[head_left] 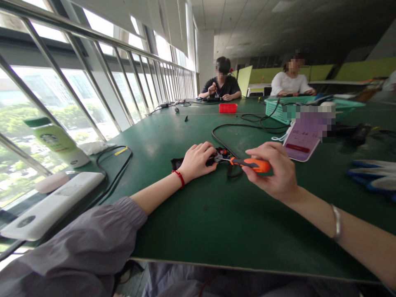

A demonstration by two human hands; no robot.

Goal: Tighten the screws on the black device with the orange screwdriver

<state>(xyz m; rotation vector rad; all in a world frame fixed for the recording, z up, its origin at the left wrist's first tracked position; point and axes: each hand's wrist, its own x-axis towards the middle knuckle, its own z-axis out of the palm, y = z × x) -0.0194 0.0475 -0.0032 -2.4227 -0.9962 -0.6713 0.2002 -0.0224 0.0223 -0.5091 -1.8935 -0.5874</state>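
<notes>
On the green table (192, 222), my left hand (199, 161) is closed over a small black device (177, 164) with a cable, pressing it to the surface. Most of the device is hidden beneath the fingers; reddish parts show at its right end. My right hand (275, 171) grips an orange and black screwdriver (252, 164) by the handle, with its metal shaft pointing left. The tip reaches the device beside my left fingertips; whether it sits in a screw cannot be made out.
A black cable (216, 130) curves behind the hands. Phone (301, 138), gloves (375, 175) and teal basket (275, 109) lie to the right. A bottle (58, 142) and white power bank (52, 206) stand left. A red tray (228, 108) and two people (221, 84) are across the table.
</notes>
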